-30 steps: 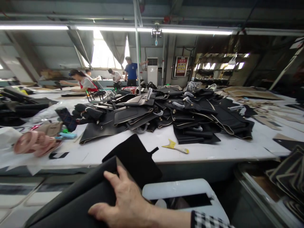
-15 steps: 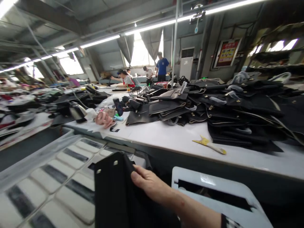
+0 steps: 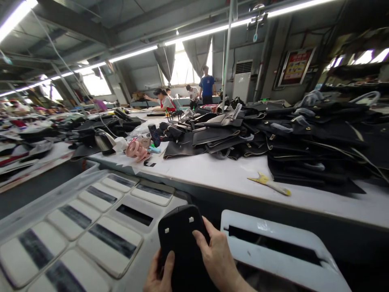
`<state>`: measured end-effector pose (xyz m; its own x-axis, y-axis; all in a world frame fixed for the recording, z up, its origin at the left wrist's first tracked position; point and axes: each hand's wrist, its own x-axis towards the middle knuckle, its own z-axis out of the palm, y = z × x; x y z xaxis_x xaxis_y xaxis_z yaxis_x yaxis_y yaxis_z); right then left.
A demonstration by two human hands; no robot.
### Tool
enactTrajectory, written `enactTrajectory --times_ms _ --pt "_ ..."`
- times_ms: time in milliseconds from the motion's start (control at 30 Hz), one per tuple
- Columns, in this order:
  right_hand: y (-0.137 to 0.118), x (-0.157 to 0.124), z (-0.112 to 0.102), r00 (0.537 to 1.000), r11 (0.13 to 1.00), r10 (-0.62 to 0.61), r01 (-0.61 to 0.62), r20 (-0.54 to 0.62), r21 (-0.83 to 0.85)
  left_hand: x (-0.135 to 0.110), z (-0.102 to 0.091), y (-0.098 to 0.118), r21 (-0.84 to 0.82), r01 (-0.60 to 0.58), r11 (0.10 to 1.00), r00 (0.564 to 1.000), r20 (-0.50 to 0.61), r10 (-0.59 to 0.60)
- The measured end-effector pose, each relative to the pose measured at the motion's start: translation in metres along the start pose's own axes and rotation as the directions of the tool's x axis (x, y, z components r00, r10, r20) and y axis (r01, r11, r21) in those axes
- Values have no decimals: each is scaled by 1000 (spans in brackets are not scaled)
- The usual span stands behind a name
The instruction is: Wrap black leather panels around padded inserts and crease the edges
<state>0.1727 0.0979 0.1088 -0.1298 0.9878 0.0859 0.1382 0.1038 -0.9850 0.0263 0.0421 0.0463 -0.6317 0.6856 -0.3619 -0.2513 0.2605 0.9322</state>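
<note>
In front of me, both hands grip a black leather-like panel with rounded top corners and two small pale metal fittings near its upper edge. My left hand pinches the lower left side, thumb lying on the face. On the right edge, my right hand holds it with the thumb in front and the fingers behind. The panel's lower part runs out of the picture. Left of it lie several off-white pads with dark stripes, set on a grey surface that has a dark slot.
A white plastic frame with a long opening stands at the right. Behind is a white-topped table bearing a yellow-handled tool, a pink fan, a metal kettle and piled black bag pieces. Several people work farther back.
My left hand has come into view and grips the panel's left side. The panel has moved right and turned to face me, uncovering more pads and the slot.
</note>
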Motion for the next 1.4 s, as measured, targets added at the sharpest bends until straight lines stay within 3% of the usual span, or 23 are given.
enactTrajectory --times_ms 100,233,433,567,833,1000,1233,1400 --pt "-2 0 -1 998 996 53 -55 -27 -66 1 9 6 67 -156 985 988 12 156" --pt "4 10 -4 995 990 84 -90 -57 -106 9 18 8 135 -264 955 964 59 258" --pt "18 28 -14 992 990 123 -122 -17 78 19 28 16 161 -402 901 913 147 381" --pt "27 26 -23 994 991 106 -104 -21 88 14 33 17 227 -503 834 862 203 465" --pt "41 9 -36 985 950 172 -175 34 258 -5 36 3 187 -512 838 853 222 472" --pt "38 -1 -40 984 942 178 -174 10 286 -8 34 -2 159 -517 841 848 234 476" --pt "11 -16 -37 988 961 139 -118 -69 252 -4 21 19 125 -423 898 894 224 389" --pt "2 -19 -40 991 982 104 -90 -82 165 -9 18 28 216 -462 861 881 228 415"
